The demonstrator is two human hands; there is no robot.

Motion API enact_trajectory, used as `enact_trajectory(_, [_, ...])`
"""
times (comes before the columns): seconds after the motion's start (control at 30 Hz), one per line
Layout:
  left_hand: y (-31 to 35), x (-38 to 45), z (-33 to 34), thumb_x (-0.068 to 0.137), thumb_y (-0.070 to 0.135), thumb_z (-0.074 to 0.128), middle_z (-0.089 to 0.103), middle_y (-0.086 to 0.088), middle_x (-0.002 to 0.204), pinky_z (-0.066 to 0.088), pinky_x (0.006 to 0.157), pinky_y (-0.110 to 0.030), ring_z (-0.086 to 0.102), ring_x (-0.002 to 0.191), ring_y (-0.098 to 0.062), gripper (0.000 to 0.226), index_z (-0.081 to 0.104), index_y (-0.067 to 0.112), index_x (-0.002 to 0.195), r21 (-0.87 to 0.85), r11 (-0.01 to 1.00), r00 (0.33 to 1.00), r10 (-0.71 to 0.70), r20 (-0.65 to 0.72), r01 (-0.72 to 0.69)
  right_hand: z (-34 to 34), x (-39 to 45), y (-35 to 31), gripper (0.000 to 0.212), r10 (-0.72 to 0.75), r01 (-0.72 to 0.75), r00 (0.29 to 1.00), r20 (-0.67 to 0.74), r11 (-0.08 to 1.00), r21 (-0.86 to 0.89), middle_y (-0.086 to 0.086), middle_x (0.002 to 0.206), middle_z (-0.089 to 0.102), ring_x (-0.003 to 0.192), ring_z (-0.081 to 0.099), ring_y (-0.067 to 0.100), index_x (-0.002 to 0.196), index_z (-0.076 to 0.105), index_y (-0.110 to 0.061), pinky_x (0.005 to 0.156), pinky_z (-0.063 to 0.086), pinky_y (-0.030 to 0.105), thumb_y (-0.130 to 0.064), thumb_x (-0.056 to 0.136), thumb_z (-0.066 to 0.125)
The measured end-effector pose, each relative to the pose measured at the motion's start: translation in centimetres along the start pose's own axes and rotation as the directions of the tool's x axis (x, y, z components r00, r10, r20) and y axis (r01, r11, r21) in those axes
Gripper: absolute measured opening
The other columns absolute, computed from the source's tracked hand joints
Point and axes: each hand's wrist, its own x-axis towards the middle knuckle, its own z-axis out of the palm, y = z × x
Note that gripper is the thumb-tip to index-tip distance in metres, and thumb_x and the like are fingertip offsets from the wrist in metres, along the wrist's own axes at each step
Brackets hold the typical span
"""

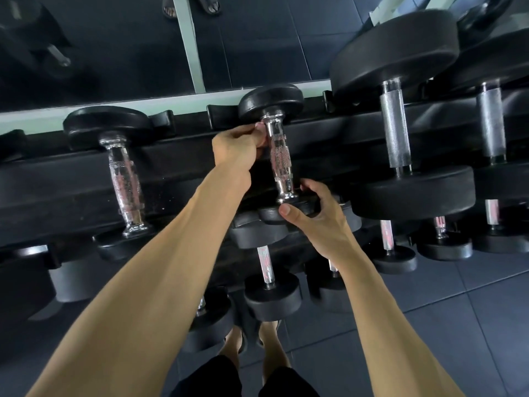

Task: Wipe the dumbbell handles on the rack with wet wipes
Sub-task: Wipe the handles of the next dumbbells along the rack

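**Wipe in progress on the small top-tier dumbbell, far end of handle**

Head view:
- Small chrome-handled dumbbell (pixel 279 156) sits on the top tier of the rack (pixel 186 156), handle running away from the camera, far head toward the mirror (pixel 128 38).
- Left hand (pixel 239 147) is at the far end of the handle, just under the far head. Fingers curled, pinching something pale against the chrome. Probably the wet wipe, but only a sliver shows between the fingertips, so I can't confirm.
- Right hand (pixel 312 213) grips the near rubber head, thumb on its front edge, fingers wrapped over the top. Judgement: it braces the dumbbell so it doesn't roll in the cradle while the other hand rubs.
- Knurled mid-section of the handle is bare, not covered by either hand. Judgement: the wipe goes down the handle next.
- Neighbours: another chrome-handled dumbbell (pixel 124 179) to the left, untouched; two larger dumbbells with matte knurled handles (pixel 396 130) to the right; more dumbbells on lower tiers.
- Can't tell which handles are already wiped; no visible wet sheen difference.
- Risk: a rolling head could pinch the right fingers against the rack.
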Motion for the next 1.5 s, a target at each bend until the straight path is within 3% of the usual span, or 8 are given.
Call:
enact_trajectory(0.13, [-0.8,-0.7,1.4,0.083,0.009,0.079,0.072,-0.002,0.071,0.061,0.082,-0.035,0.069,0.068,-0.014,0.012,0.069,0.012,0.077,-0.249,0.968,0.992,-0.057,-0.109,0.028,0.0,0.2,0.5,0.107,-0.007,0.007,1.000,0.005,1.000,-0.002,-0.011,0.142,0.047,0.132,0.045,0.014,0.141,0.038,-0.043,0.109,0.044,0.043,-0.091,0.050,0.064])
enact_trajectory(0.43, [-2.5,-2.8,-2.1,0.086,0.011,0.075,0.076,-0.004,0.082,0.059,0.078,-0.025,0.074,0.086,-0.017,0.002,0.074,0.012,0.087,0.140,0.990,0.993,-0.029,0.117,0.013,0.3,0.7,1.3,0.099,-0.059,0.060,0.998,-0.009,0.994,0.093,-0.010,0.136,0.054,0.129,0.049,0.013,0.136,0.044,-0.040,0.108,0.045,0.041,-0.087,0.052,0.069])
enact_trajectory(0.6, [-0.2,-1.8,0.2,0.086,0.005,0.074,0.072,0.000,0.068,0.060,0.066,-0.025,0.068,0.063,-0.010,0.014,0.068,0.013,0.076,-0.081,0.997,1.000,-0.007,-0.031,0.005,0.2,0.7,1.2,0.097,-0.065,0.066,0.998,-0.018,0.996,0.063,-0.011,0.134,0.052,0.127,0.048,0.012,0.138,0.044,-0.040,0.108,0.044,0.038,-0.082,0.054,0.067])
enact_trajectory(0.77, [-3.6,-3.6,-2.1,0.087,0.019,0.076,0.074,0.003,0.071,0.052,0.060,-0.018,0.070,0.069,-0.009,0.001,0.076,0.019,0.086,0.312,0.950,0.996,-0.053,0.072,0.028,0.5,0.8,1.3,0.096,-0.070,0.073,0.997,-0.029,0.991,0.108,-0.008,0.134,0.054,0.128,0.049,0.014,0.135,0.046,-0.039,0.109,0.044,0.041,-0.083,0.053,0.071])
enact_trajectory(0.97, [-2.1,-2.7,-0.2,0.088,0.010,0.074,0.071,0.001,0.066,0.059,0.069,-0.023,0.067,0.064,-0.010,0.013,0.072,0.015,0.076,-0.026,1.000,0.997,0.010,-0.074,-0.012,0.6,0.6,1.2,0.088,-0.091,0.094,0.995,-0.038,0.991,0.096,-0.009,0.134,0.053,0.129,0.047,0.013,0.134,0.044,-0.040,0.110,0.043,0.039,-0.077,0.058,0.070])
enact_trajectory(1.17, [-4.3,-4.7,-3.0,0.085,0.017,0.077,0.076,0.007,0.077,0.059,0.074,-0.030,0.072,0.073,-0.007,0.014,0.078,0.029,0.078,0.463,0.884,0.992,0.006,0.129,-0.066,0.9,0.7,1.2,0.091,-0.092,0.098,0.994,-0.053,0.987,0.125,-0.008,0.133,0.054,0.129,0.048,0.015,0.135,0.044,-0.038,0.108,0.044,0.040,-0.077,0.057,0.072])
enact_trajectory(1.4, [-2.6,-3.9,-2.5,0.081,-0.005,0.075,0.077,-0.006,0.077,0.058,0.073,-0.024,0.074,0.075,-0.018,0.012,0.074,0.006,0.083,0.141,0.986,0.993,0.075,0.089,-0.087,0.7,0.6,1.1,0.091,-0.104,0.108,0.993,-0.047,0.989,0.105,-0.010,0.133,0.053,0.129,0.047,0.013,0.135,0.044,-0.038,0.110,0.043,0.037,-0.077,0.056,0.070])
enact_trajectory(1.5, [-3.3,-4.7,-3.1,0.079,0.000,0.079,0.075,-0.003,0.071,0.057,0.064,-0.022,0.072,0.066,-0.011,0.011,0.074,0.010,0.079,0.342,0.934,0.984,0.048,0.169,-0.105,0.9,0.6,1.1,0.089,-0.105,0.113,0.992,-0.064,0.986,0.122,-0.010,0.131,0.055,0.128,0.048,0.014,0.133,0.045,-0.039,0.109,0.044,0.038,-0.076,0.057,0.071])
